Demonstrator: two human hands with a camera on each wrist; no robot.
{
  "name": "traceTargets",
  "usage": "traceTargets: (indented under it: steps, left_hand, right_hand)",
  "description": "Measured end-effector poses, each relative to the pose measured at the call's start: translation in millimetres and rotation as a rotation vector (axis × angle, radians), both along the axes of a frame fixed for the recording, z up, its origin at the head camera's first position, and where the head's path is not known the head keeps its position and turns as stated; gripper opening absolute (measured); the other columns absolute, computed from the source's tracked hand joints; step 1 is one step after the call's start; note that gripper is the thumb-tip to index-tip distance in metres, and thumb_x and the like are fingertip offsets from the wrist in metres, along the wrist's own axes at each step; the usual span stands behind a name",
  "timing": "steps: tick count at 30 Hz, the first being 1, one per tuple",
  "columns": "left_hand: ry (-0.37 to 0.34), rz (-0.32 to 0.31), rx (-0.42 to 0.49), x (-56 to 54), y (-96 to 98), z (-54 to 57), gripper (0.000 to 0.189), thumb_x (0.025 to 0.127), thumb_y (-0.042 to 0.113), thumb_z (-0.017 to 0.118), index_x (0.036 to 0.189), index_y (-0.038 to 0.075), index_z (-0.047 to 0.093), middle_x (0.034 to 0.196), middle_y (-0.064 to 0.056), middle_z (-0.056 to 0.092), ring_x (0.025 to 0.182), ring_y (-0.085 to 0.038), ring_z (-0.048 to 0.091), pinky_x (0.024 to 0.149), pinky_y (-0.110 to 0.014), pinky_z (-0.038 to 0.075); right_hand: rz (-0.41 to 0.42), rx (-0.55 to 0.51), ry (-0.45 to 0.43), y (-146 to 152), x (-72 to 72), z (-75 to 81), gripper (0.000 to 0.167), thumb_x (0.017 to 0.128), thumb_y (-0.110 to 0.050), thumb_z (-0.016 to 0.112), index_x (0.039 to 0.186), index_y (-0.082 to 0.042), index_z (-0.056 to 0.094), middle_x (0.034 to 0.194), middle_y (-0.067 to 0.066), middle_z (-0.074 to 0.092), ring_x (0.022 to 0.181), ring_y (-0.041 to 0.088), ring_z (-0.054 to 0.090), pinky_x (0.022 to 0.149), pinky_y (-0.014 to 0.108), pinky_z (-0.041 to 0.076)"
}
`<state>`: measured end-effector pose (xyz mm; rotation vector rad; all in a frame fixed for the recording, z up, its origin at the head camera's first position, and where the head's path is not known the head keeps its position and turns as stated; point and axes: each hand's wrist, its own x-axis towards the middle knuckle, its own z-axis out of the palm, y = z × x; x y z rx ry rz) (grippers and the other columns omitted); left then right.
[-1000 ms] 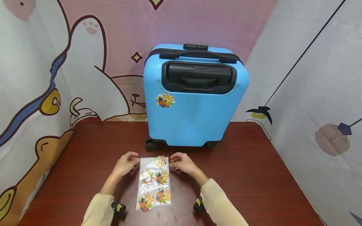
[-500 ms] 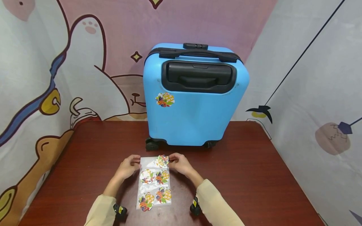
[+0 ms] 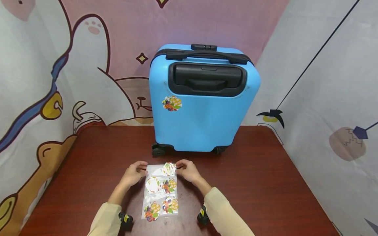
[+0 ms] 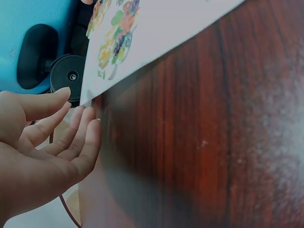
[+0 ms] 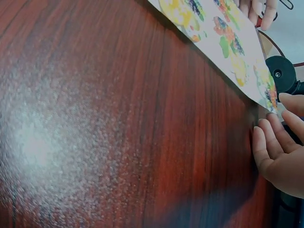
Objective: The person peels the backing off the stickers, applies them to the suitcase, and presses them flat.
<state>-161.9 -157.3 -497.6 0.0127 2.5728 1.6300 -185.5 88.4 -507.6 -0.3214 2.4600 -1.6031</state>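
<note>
Blue hard-shell suitcase [image 3: 203, 123] stands beyond the white rectangular sticker sheet [image 3: 160, 192], whose long axis points toward it on the red-brown wooden table [image 3: 254, 183]. Left hand [image 3: 133, 174] and right hand [image 3: 190, 171] touch the sheet's far corners, fingers loose.

- Reddish-brown, wood-grained desk [image 3: 260, 183], a bit shiny
- Pink-and-whitish cartoon backdrop [image 3: 206, 19] up behind it
- Yellow bell [image 3: 52, 105] printed on the backdrop's left side

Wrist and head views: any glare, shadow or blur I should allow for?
Right wrist: bright glare low left on the table, stickers look soft. Left wrist: paler glare at the right edge, dark shadow beside the left hand. Head: shine whitens parts of the sheet.
</note>
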Motion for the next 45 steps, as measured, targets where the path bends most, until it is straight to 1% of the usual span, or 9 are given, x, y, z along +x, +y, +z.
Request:
traceTargets:
  steps: [6,12,17,24,26,31,35,39,45]
  left_hand:
    - [0.041,0.058,0.005,-2.9,3.8,4.3,0.023,0.077,-0.008,0.063,0.101,-0.008,0.060,0.088,-0.017,0.063,0.078,-0.023,0.061,0.059,-0.026,0.048]
    - [0.104,0.096,0.003,-3.8,7.4,16.2,0.020,0.077,-0.006,0.065,0.096,-0.006,0.062,0.081,-0.012,0.062,0.073,-0.018,0.059,0.060,-0.022,0.046]
    - [0.131,0.091,0.028,-3.6,9.3,28.0,0.021,0.079,-0.006,0.065,0.100,-0.006,0.061,0.088,-0.016,0.063,0.079,-0.022,0.060,0.066,-0.022,0.046]
    - [0.186,0.071,0.049,-3.5,9.6,40.1,0.022,0.080,-0.006,0.064,0.102,-0.006,0.061,0.089,-0.016,0.064,0.083,-0.025,0.059,0.070,-0.022,0.046]
    - [0.193,0.072,0.042,-3.6,9.9,41.7,0.021,0.081,-0.005,0.064,0.101,-0.005,0.062,0.089,-0.016,0.064,0.084,-0.024,0.059,0.070,-0.023,0.045]
    - [0.189,0.087,0.020,-3.1,11.6,45.1,0.019,0.081,-0.003,0.064,0.101,-0.004,0.062,0.088,-0.013,0.065,0.084,-0.023,0.059,0.072,-0.025,0.045]
    - [0.184,0.093,0.031,-2.2,12.3,47.0,0.019,0.082,-0.004,0.063,0.100,-0.004,0.062,0.087,-0.013,0.064,0.081,-0.022,0.058,0.069,-0.025,0.047]
    - [0.196,0.089,0.049,-1.2,12.5,47.7,0.016,0.082,-0.005,0.062,0.099,-0.003,0.063,0.085,-0.012,0.063,0.075,-0.019,0.059,0.063,-0.023,0.049]
    - [0.247,0.065,0.061,0.7,12.3,49.3,0.015,0.082,-0.006,0.062,0.096,-0.002,0.064,0.084,-0.012,0.064,0.074,-0.017,0.060,0.064,-0.023,0.049]
  right_hand:
    - [-0.081,-0.079,0.036,-1,-0.6,-0.6,0.020,0.075,0.007,0.068,0.093,0.007,0.062,0.079,0.013,0.062,0.065,0.012,0.054,0.056,0.024,0.047]
    - [-0.108,-0.063,0.070,-3,-1.1,6.7,0.019,0.072,0.009,0.069,0.090,0.005,0.062,0.072,0.006,0.058,0.061,0.010,0.050,0.053,0.022,0.045]
    - [-0.109,-0.077,0.104,-3,1.2,22.8,0.020,0.072,0.010,0.069,0.089,0.004,0.063,0.070,0.004,0.056,0.063,0.008,0.049,0.055,0.020,0.044]
    - [-0.086,-0.126,0.131,-6,20.0,72.9,0.019,0.072,0.016,0.064,0.091,0.015,0.059,0.075,0.027,0.057,0.065,0.021,0.051,0.055,0.019,0.041]
    - [-0.085,-0.137,0.143,-5,20.9,76.0,0.019,0.072,0.016,0.064,0.090,0.015,0.059,0.075,0.027,0.057,0.065,0.022,0.052,0.055,0.018,0.041]
    - [-0.083,-0.140,0.148,-4,20.6,76.8,0.019,0.072,0.016,0.064,0.090,0.015,0.059,0.074,0.025,0.057,0.065,0.026,0.053,0.055,0.019,0.041]
    - [-0.083,-0.144,0.140,-2,11.9,61.4,0.019,0.071,0.014,0.066,0.090,0.012,0.061,0.074,0.021,0.058,0.066,0.025,0.054,0.055,0.020,0.042]
    - [-0.087,-0.110,0.145,0,3.7,47.5,0.020,0.072,0.009,0.069,0.091,0.006,0.064,0.074,0.013,0.059,0.066,0.018,0.053,0.056,0.021,0.043]
    - [-0.096,-0.055,0.191,0,2.6,49.0,0.020,0.072,0.003,0.071,0.091,0.001,0.065,0.076,0.008,0.059,0.065,0.013,0.053,0.058,0.023,0.045]
